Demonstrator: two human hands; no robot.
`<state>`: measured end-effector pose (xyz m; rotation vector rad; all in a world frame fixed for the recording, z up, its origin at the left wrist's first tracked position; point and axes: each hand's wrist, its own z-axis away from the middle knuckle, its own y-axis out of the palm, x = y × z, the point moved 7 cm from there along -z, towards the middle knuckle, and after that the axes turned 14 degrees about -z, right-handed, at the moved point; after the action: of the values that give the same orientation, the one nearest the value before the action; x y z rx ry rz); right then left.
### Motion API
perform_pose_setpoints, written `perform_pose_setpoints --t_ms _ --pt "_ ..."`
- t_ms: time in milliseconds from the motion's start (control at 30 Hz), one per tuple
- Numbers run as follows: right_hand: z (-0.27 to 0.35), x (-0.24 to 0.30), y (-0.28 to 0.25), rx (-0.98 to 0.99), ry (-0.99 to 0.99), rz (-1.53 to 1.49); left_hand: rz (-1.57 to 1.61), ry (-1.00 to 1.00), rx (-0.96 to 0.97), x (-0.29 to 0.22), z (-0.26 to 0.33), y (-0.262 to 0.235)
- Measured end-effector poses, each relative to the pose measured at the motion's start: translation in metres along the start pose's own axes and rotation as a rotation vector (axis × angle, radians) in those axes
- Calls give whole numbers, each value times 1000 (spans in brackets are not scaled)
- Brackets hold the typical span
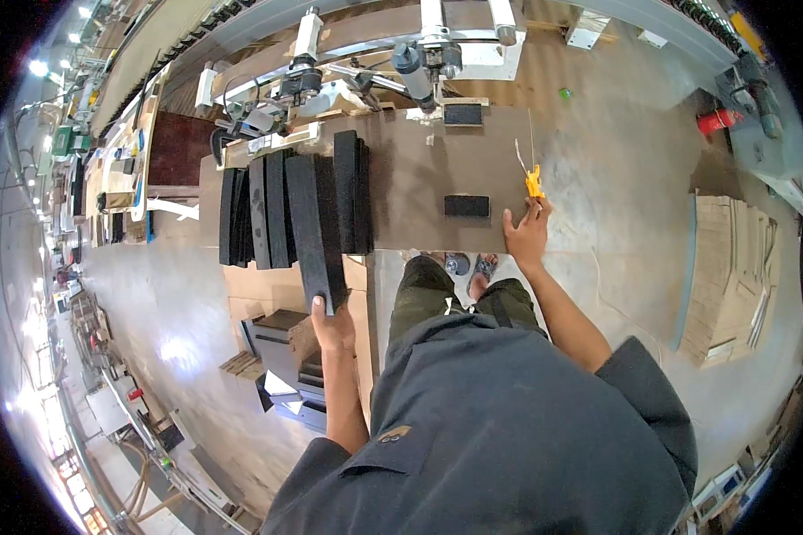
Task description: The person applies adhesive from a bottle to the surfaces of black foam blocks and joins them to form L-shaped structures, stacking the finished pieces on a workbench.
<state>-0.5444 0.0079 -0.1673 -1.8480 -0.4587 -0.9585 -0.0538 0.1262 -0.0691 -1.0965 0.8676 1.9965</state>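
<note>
My left hand (pixel 333 328) grips the near end of a long dark board strip (pixel 315 223), thumb on its top face. The strip juts past the near edge of the brown worktable (pixel 410 187), its far part among several stacks of similar black strips (pixel 277 209). At the table's right edge, my right hand (pixel 528 234) has its fingers closed round the lower end of a yellow hand tool (pixel 533 181). A thin pale tube or cord rises from that tool; its exact kind is unclear. A small black block (pixel 467 206) lies left of my right hand.
Machine heads on arms (pixel 424 67) stand along the table's far side, with another black block (pixel 462 115) below them. Dark offcuts (pixel 285 348) fill a cardboard-lined spot at lower left. Stacked cardboard (pixel 727 276) and a red cylinder (pixel 719 121) are at right.
</note>
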Motion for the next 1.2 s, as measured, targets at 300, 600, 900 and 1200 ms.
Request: perform_pose_setpoints --t_ms 300,600,900,1200 --pt "0 -14 3 25 27 -26 119 -295 155 116 -30 127" --pt "-3 -10 4 8 41 8 63 -265 85 166 -79 102" --pt "-2 -2 -1 -4 26 29 -9 -394 19 162 -70 61" --pt "0 -6 7 73 -1 -4 -285 -431 68 162 -64 22"
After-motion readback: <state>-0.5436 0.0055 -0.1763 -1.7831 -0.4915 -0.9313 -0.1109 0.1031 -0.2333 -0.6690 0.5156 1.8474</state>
